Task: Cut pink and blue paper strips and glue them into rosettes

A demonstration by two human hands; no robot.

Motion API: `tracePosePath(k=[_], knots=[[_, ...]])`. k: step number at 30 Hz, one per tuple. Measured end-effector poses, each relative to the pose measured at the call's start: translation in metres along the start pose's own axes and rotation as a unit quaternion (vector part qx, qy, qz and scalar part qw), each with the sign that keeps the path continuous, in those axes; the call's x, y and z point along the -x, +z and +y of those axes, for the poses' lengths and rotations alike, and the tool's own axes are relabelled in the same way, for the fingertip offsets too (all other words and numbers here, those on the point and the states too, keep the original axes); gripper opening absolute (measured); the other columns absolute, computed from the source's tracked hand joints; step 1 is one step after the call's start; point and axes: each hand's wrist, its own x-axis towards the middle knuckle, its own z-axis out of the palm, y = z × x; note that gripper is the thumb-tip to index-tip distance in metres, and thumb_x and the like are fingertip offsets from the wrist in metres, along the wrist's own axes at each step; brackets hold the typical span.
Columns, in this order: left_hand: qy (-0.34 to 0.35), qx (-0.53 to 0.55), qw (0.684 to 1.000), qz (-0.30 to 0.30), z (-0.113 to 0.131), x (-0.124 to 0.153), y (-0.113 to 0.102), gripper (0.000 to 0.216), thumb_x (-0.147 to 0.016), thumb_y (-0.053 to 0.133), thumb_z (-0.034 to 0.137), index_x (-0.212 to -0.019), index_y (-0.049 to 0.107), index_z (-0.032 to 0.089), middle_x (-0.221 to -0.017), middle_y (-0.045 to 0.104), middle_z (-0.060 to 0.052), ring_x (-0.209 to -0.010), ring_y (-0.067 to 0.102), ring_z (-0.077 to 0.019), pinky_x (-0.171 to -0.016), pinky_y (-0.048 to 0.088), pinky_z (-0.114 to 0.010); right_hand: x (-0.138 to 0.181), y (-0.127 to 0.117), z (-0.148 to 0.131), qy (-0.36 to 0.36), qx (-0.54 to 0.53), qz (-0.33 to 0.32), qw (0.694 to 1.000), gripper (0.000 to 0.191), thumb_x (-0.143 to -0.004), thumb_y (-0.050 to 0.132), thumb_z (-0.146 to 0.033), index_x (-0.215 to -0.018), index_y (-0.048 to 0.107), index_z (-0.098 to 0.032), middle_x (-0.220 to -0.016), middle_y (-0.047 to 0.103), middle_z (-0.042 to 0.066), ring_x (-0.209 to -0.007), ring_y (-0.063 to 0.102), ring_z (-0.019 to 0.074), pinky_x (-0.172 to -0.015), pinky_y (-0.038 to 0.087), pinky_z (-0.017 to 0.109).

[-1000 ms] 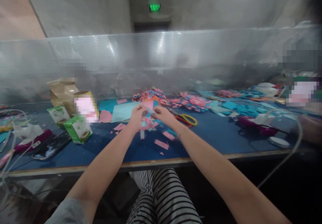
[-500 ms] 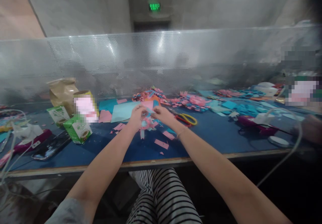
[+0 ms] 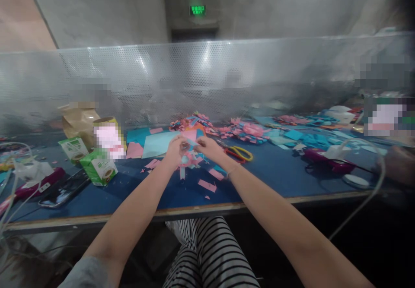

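Blue paper (image 3: 192, 143) is pinched by left hand (image 3: 175, 148) and right hand (image 3: 210, 149), arms (image 3: 138, 210) stretched forward.

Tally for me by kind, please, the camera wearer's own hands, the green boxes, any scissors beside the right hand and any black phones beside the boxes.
Own hands (left hand, right hand): 2
Green boxes: 2
Scissors: 1
Black phone: 1
Total: 6

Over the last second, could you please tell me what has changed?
Nothing visibly moved, beyond a slight shift of the whole view. The left hand and right hand still hold the light blue paper strip; the pink paper cluster and scissors stay put.
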Motion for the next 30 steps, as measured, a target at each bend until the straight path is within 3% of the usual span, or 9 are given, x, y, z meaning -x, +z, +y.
tracePosePath(k=[18,24,30], knots=[[-0.013,0.057,0.998,0.037,0.009,-0.001,0.0,0.005,-0.052,0.048,0.012,-0.053,0.048,0.016,-0.051,0.051,0.003,-0.048,0.048,-0.0076,-0.057,0.043,-0.023,-0.001,-0.001,0.002,0.012,0.001,0.014,1.0,0.003,-0.063,0.05,-0.019,-0.063,0.05,-0.016,-0.059,0.055,-0.003,-0.055,0.049,0.0088,-0.053,0.036,0.02],[0.03,0.019,0.996,0.079,0.007,-0.008,-0.007,0.007,-0.052,0.055,0.011,-0.058,0.054,0.015,-0.058,0.057,0.001,-0.053,0.052,-0.008,-0.057,0.042,-0.022,-0.003,-0.001,0.005,0.027,-0.056,0.014,0.998,0.007,-0.063,0.05,-0.021,-0.063,0.045,-0.016,-0.055,0.053,-0.004,-0.053,0.052,0.0098,-0.053,0.038,0.021],[0.025,-0.001,0.995,0.094,0.006,-0.014,-0.011,0.013,-0.05,0.063,0.008,-0.058,0.054,0.014,-0.055,0.055,0.001,-0.052,0.052,-0.0076,-0.058,0.043,-0.022,-0.007,-0.001,0.016,0.035,-0.078,0.016,0.996,0.007,-0.062,0.052,-0.02,-0.065,0.046,-0.016,-0.057,0.054,-0.003,-0.055,0.053,0.0099,-0.054,0.04,0.021]])
